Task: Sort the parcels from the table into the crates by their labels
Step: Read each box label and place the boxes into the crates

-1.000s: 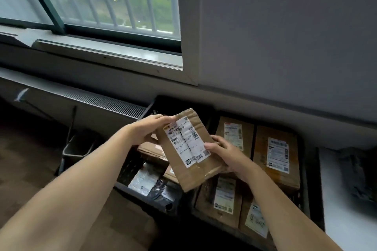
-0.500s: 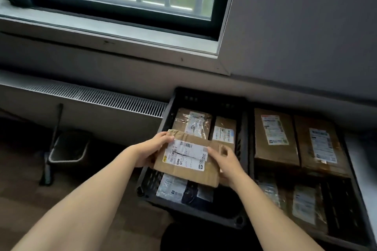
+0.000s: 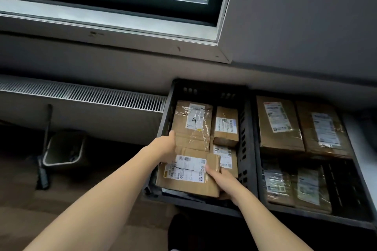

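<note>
A flat brown cardboard parcel with a white barcode label lay label-up in the near half of the left black plastic crate, on top of darker packets at the crate's front. Both hands had hold of it. The left hand gripped its far left corner, thumb stretched toward the back of the crate, the other fingers hidden behind the hand. The right hand held the parcel's right edge: one finger lay on the corner of the label and the others curled around the side.

Behind the parcel in the same crate sat a tape-wrapped cardboard box with a handwritten number on its label, and beside it a small brown box. The right black crate, just beside the first, held two large brown labelled parcels at the back and tape-covered ones nearer the front. A white ribbed radiator grille ran along the wall to the left.
</note>
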Demonstrator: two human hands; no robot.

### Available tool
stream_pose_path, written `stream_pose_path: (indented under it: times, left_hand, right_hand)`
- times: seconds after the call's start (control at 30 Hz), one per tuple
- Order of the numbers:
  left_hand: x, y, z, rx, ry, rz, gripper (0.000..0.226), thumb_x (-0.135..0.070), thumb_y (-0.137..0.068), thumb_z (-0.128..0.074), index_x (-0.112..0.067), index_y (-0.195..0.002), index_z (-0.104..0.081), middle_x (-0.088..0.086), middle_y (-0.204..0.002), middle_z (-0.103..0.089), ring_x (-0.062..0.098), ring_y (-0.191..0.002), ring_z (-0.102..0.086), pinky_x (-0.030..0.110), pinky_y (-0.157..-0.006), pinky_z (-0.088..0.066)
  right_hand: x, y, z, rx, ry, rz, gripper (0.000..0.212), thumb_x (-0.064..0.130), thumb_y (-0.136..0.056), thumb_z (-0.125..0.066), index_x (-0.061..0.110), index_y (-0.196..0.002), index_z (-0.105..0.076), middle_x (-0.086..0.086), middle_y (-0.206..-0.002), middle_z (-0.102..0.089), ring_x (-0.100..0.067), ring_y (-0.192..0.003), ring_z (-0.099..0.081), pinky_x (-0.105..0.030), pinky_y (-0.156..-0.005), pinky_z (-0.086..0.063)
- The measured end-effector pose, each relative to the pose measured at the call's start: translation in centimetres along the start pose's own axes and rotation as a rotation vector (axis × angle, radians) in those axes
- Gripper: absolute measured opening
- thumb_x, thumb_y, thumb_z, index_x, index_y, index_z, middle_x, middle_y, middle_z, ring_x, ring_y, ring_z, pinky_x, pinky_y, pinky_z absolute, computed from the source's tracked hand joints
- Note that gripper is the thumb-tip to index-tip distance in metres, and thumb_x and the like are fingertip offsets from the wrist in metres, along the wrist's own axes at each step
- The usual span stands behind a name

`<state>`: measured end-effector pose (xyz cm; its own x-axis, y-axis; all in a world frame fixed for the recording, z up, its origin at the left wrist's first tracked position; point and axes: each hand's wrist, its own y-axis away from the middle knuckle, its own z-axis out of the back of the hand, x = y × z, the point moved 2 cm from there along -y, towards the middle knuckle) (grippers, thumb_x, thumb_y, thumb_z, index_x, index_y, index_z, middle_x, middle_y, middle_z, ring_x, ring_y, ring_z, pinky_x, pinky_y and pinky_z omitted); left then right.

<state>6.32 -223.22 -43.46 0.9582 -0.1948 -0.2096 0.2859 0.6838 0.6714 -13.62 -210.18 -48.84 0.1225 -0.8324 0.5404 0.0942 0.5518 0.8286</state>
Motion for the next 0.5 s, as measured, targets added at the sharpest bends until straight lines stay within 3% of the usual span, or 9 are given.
stream_pose_path:
  times: [0.07, 0.17, 0.27, 0.37, 0.43, 0.5]
  left_hand:
    - [-0.1, -0.3, -0.3, -0.009, -0.140, -0.029, 0.041, -0.010, -0.091, -0.054, -0.006, -0.131, -0.046, 0.016, -0.123, -0.059, 0.034, -0.103, -0.062, 0.040, -0.083, -0.054]
    - [-0.4, -0.5, -0.9, -0.025, -0.246, -0.035, 0.026, -0.004, -0.089, -0.052, -0.004, -0.114, -0.060, 0.013, -0.122, -0.046, 0.027, -0.082, -0.057, 0.038, -0.077, -0.054]
    - [-0.8, -0.7, -0.9, -0.074, -0.304, -0.096, 0.012, -0.015, -0.091, -0.055, -0.008, -0.100, -0.061, 0.011, -0.105, -0.058, 0.027, -0.083, -0.057, 0.040, -0.078, -0.056]
    - [-1.3, -1.0, -0.7, -0.075, -0.291, -0.127, 0.024, -0.031, -0.093, -0.057, -0.012, -0.106, -0.061, 0.009, -0.105, -0.056, 0.028, -0.085, -0.057, 0.041, -0.080, -0.056]
    - [-1.5, -1.1, -0.5, -0.066, -0.292, -0.129, 0.030, -0.035, -0.093, -0.058, -0.014, -0.114, -0.062, 0.010, -0.113, -0.053, 0.029, -0.086, -0.055, 0.041, -0.082, -0.055]
    - [-1.5, -1.3, -0.5, -0.060, -0.304, -0.135, 0.033, -0.037, -0.092, -0.059, -0.015, -0.116, -0.063, 0.009, -0.116, -0.053, 0.030, -0.092, -0.058, 0.044, -0.087, -0.056]
  right_hand:
    - [-0.1, -0.1, -0.3, 0.008, 0.009, 0.022, 0.058, 0.055, -0.092, -0.066, 0.020, -0.136, -0.054, 0.007, -0.119, -0.066, -0.012, -0.106, -0.064, -0.030, -0.096, -0.050]
    - [-0.2, -0.5, -0.5, 0.024, 0.051, 0.057, 0.046, 0.049, -0.092, -0.068, 0.023, -0.129, -0.057, 0.010, -0.111, -0.067, -0.010, -0.104, -0.065, -0.031, -0.097, -0.052]
    - [-0.8, -1.0, -0.4, 0.004, 0.117, 0.066, 0.064, 0.060, -0.085, -0.069, 0.020, -0.133, -0.059, 0.008, -0.123, -0.067, -0.013, -0.112, -0.065, -0.037, -0.103, -0.052]
    - [-1.0, -1.2, 0.0, 0.011, 0.123, 0.059, 0.075, 0.068, -0.080, -0.068, 0.021, -0.137, -0.058, 0.008, -0.125, -0.068, -0.012, -0.112, -0.065, -0.037, -0.103, -0.052]
    - [-0.7, -1.0, 0.0, 0.052, 0.108, 0.053, 0.067, 0.065, -0.085, -0.065, 0.023, -0.137, -0.059, 0.010, -0.121, -0.069, -0.011, -0.108, -0.067, -0.033, -0.099, -0.053]
    - [-0.3, -0.9, 0.0, 0.108, 0.099, 0.046, 0.055, 0.059, -0.093, -0.061, 0.022, -0.135, -0.060, 0.011, -0.115, -0.070, -0.008, -0.103, -0.067, -0.025, -0.085, -0.054]
